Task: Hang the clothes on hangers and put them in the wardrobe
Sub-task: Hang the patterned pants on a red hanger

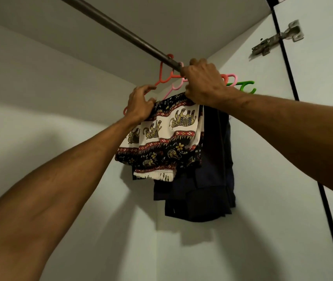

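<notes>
Pale wardrobe walls (40,88) close in on three sides, and a dark rail (109,20) is seen running from the upper left down towards the far right corner, with a metal door hinge (277,38) on the panel to the right. A printed garment (167,134) with elephants is hung near the far end of the rail, in front of dark clothes (208,179) that hang lower behind it.

A red hanger (160,71) is hooked over the rail, a pink hanger (174,87) is set just beside it, and a green hanger (244,86) is seen further towards the corner. Which hanger carries the printed garment cannot be told.

The right hand (204,84) is raised to the rail, its fingers curled, it seems, round the pink hanger's neck; what lies inside the fist is hidden. The left hand (140,103) is held lower and to the left, with the red hanger's shoulder and the edge of the cloth pinched between thumb and fingers.

The hangers are set across the rail's long axis, so any shift must be made along the rail, towards the corner. The right hand is the nearer to the hooks, and the guiding is likely best done there, while the garment is steadied from the left.
</notes>
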